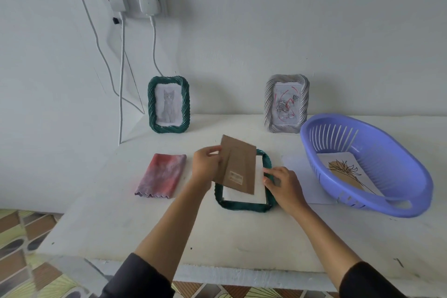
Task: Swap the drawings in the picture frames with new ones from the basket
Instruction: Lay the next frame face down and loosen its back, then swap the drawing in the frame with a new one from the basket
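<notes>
While my left hand [205, 164] pinches the cardboard backing [238, 164] above the green frame [244, 207] lying face down on the counter [169, 230], my right hand [281, 184] grips that frame's right edge. A white sheet [242, 198] sits inside, so I'd guess this swap's halfway. The cat frame [168, 104] and grey frame [286, 103] stand at the wall, and one flower drawing [346, 172] waits in the basket [387, 158].

A green frame [244, 207] lies face-down mid-table, brown backing board [238, 167] tilted above it; purple basket [387, 152] at right edge holds flower drawing [343, 169].
</notes>
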Available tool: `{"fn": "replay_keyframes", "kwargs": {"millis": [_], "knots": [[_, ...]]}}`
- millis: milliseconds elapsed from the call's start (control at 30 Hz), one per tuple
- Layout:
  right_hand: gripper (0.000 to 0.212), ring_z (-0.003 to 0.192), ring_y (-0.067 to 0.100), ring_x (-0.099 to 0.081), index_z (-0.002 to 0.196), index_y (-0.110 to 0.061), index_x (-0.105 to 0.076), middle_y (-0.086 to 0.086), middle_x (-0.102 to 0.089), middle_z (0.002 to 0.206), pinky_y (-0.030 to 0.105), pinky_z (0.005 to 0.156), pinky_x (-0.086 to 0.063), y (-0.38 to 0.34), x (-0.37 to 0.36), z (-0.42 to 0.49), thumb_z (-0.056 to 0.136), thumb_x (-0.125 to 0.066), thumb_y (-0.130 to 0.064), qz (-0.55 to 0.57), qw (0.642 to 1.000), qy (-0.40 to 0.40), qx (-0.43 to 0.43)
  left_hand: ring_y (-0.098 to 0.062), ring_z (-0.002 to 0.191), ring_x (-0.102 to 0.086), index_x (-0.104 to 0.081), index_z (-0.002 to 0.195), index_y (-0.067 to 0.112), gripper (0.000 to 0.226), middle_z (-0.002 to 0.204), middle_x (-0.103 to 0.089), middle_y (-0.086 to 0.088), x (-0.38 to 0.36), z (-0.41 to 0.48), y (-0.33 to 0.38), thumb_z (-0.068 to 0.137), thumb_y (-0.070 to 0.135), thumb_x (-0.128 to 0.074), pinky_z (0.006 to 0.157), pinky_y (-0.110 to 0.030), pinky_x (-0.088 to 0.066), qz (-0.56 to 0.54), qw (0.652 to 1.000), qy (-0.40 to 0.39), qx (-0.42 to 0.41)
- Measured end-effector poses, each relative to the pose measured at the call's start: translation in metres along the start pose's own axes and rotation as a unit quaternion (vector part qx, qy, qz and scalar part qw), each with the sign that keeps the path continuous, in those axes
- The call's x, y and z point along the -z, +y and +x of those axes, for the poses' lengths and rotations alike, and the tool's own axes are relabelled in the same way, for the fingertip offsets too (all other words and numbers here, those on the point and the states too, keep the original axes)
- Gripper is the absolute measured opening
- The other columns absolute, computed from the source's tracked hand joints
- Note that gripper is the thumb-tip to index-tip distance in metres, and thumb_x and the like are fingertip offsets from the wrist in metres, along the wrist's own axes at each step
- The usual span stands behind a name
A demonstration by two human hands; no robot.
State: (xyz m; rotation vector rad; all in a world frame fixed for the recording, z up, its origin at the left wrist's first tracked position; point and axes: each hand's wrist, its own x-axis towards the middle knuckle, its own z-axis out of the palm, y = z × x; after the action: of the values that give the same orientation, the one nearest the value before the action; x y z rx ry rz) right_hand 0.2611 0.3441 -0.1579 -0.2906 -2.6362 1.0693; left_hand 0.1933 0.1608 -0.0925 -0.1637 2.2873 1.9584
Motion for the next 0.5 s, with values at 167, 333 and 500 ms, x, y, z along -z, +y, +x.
{"fn": "replay_keyframes", "kwargs": {"millis": [167,333,500], "knots": [[0.032,0.112,0.023,-0.049,0.118,-0.02,-0.064,0.006,-0.056,0.118,0.031,0.092,-0.041,-0.001,-0.002,-0.001,0.088,-0.06,-0.027,-0.04,0.999,-0.006,0.003,-0.016,0.064,-0.055,-0.061,0.118,0.002,0.032,0.094,-0.062,-0.013,0.051,0.018,-0.008,0.09,-0.004,-0.047,0.056,-0.026,-0.048,-0.032,0.996,0.081,0.034],[0.032,0.115,0.022,-0.047,0.119,-0.02,-0.064,0.007,-0.054,0.122,0.03,0.093,-0.039,-0.002,-0.003,-0.001,0.088,-0.06,-0.027,-0.048,0.999,-0.006,0.0,-0.028,0.084,-0.063,-0.061,0.12,0.008,0.03,0.101,-0.061,-0.01,0.067,0.025,-0.032,0.095,0.004,-0.044,0.065,-0.031,-0.054,0.025,0.995,0.066,0.066],[0.032,0.115,0.023,-0.047,0.119,-0.021,-0.063,0.007,-0.054,0.122,0.03,0.093,-0.04,-0.002,-0.002,-0.001,0.088,-0.059,-0.027,-0.051,0.999,-0.013,0.0,-0.035,0.098,-0.063,-0.06,0.122,0.01,0.034,0.112,-0.064,-0.014,0.072,0.032,-0.038,0.093,0.003,-0.043,0.086,-0.042,-0.055,0.041,0.994,0.08,0.063]]}}
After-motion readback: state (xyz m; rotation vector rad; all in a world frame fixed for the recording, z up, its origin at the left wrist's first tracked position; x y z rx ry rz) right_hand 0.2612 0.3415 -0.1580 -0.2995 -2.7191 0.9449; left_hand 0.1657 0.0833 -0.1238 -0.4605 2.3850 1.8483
